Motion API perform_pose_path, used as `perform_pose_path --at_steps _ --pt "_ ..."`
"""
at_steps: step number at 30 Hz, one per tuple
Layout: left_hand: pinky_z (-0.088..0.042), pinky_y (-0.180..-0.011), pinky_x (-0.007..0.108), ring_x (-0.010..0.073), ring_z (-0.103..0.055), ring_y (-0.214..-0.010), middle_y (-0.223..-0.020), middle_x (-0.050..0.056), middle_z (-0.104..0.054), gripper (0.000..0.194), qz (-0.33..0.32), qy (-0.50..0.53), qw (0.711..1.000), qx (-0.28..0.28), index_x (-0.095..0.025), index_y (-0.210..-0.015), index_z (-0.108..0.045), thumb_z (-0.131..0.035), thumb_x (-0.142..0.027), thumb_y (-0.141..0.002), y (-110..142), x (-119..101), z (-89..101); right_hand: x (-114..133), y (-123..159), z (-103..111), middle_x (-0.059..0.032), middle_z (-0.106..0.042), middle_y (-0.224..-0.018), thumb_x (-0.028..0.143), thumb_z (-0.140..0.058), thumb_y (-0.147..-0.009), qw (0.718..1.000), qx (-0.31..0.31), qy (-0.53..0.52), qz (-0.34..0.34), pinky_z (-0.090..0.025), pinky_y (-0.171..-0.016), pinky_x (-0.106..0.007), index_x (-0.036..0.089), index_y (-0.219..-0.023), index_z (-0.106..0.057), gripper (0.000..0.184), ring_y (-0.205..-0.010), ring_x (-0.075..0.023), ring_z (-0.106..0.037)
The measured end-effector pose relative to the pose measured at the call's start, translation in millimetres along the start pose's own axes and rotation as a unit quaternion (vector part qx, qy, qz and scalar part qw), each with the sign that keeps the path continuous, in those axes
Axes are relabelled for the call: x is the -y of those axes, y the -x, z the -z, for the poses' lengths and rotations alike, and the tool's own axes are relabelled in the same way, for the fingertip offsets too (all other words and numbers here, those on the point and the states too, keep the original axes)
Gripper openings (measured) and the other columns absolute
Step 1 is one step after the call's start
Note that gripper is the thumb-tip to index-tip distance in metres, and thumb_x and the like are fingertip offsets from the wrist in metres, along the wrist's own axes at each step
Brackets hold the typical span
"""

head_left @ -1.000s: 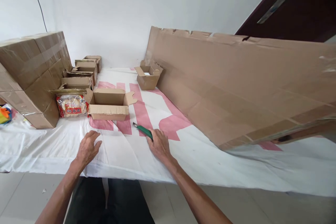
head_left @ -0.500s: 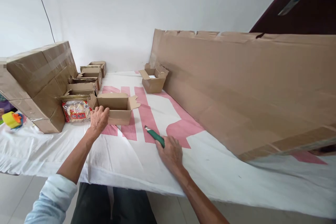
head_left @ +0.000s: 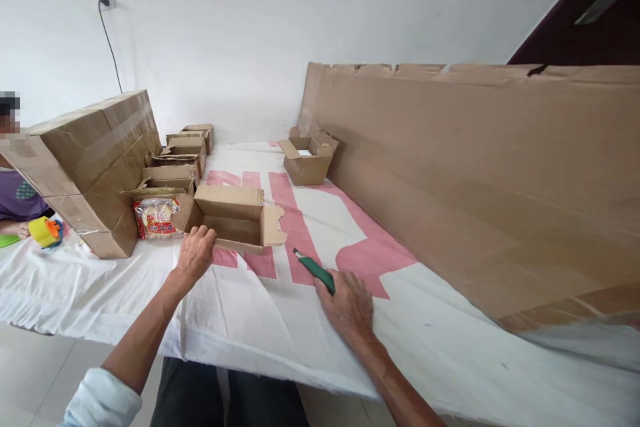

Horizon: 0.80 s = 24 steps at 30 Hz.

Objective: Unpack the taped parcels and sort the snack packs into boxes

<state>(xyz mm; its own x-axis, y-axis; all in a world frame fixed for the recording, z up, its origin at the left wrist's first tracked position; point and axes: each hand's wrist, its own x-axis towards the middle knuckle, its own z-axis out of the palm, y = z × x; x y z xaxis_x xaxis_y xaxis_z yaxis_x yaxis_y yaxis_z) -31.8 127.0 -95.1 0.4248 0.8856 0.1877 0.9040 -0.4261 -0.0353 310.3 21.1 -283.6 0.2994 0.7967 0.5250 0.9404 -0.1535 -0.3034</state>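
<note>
My left hand (head_left: 198,252) grips the near left edge of a small open cardboard box (head_left: 235,233). The box is tilted towards me, its flaps are raised, and its visible inside holds nothing. In my right hand (head_left: 349,300) is a green box cutter (head_left: 317,272), its tip pointing forward and left, just above or on the cloth; I cannot tell which. Left of the box stands a clear packet of round biscuits (head_left: 157,219) with a red label, partly hidden by a box flap.
Stacked taped cartons (head_left: 95,180) stand at the left, beside a row of open boxes (head_left: 170,177). Another open box (head_left: 306,167) sits farther back. A large cardboard sheet (head_left: 470,180) leans along the right. A person (head_left: 23,193) is at the far left, near a yellow tape roll (head_left: 44,231).
The view has swung slightly left. The open box has tipped towards me, showing more of its inside. My right hand still holds the box cutter.
</note>
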Motion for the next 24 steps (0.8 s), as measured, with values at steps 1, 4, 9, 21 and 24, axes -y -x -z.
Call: perform_pose_path --at_steps 1,4,9,21,24 --pt "-0.048 -0.088 0.04 0.03 -0.063 -0.11 -0.116 0.011 -0.072 0.022 -0.002 0.002 1.0 -0.003 -0.022 -0.112 -0.072 -0.054 -0.012 -0.107 3 2 2.1 0 0 0 -0.0142 -0.072 -0.1 0.04 -0.053 -0.105 1.0 -0.002 -0.001 -0.001 -0.044 -0.081 -0.043 0.019 -0.111 -0.071 0.028 -0.098 -0.035 -0.063" --pt "-0.049 -0.087 0.04 0.0305 -0.063 -0.11 -0.111 0.011 -0.072 0.021 -0.003 0.005 1.0 -0.013 -0.023 -0.11 -0.072 -0.055 -0.012 -0.105 13 8 10.3 1 0 -1 -0.0138 -0.071 -0.1 0.04 -0.052 -0.106 1.0 -0.007 -0.003 0.0 -0.043 -0.08 -0.043 0.02 -0.11 -0.07 0.028 -0.098 -0.0347 -0.062" --pt "-0.05 -0.085 0.04 0.0303 -0.064 -0.106 -0.107 0.01 -0.074 0.02 -0.022 0.029 0.998 -0.046 -0.025 -0.106 -0.073 -0.058 -0.011 -0.102 40 10 11.6 3 -1 0 -0.0147 -0.071 -0.101 0.042 -0.052 -0.106 0.999 -0.026 -0.018 0.004 -0.044 -0.079 -0.044 0.019 -0.112 -0.071 0.03 -0.097 -0.0352 -0.062" --pt "-0.053 -0.077 0.031 0.0203 -0.065 -0.08 -0.084 0.001 -0.068 0.016 0.078 0.555 0.821 -0.109 -0.021 -0.088 -0.071 -0.075 -0.037 -0.087 88 64 15.9 80 -21 67 -0.0125 -0.074 -0.109 0.037 -0.06 -0.108 0.944 -0.137 -0.296 0.056 -0.058 -0.092 -0.047 0.022 -0.11 -0.071 0.018 -0.105 -0.0307 -0.07" --pt "-0.054 -0.078 0.032 0.0215 -0.065 -0.08 -0.081 0.001 -0.069 0.015 0.097 0.564 0.816 -0.079 -0.021 -0.084 -0.072 -0.077 -0.034 -0.08 90 69 16.6 130 -29 108 -0.0084 -0.075 -0.107 0.027 -0.063 -0.107 0.902 -0.099 -0.402 0.121 -0.061 -0.088 -0.042 0.024 -0.111 -0.071 0.009 -0.101 -0.0258 -0.073"
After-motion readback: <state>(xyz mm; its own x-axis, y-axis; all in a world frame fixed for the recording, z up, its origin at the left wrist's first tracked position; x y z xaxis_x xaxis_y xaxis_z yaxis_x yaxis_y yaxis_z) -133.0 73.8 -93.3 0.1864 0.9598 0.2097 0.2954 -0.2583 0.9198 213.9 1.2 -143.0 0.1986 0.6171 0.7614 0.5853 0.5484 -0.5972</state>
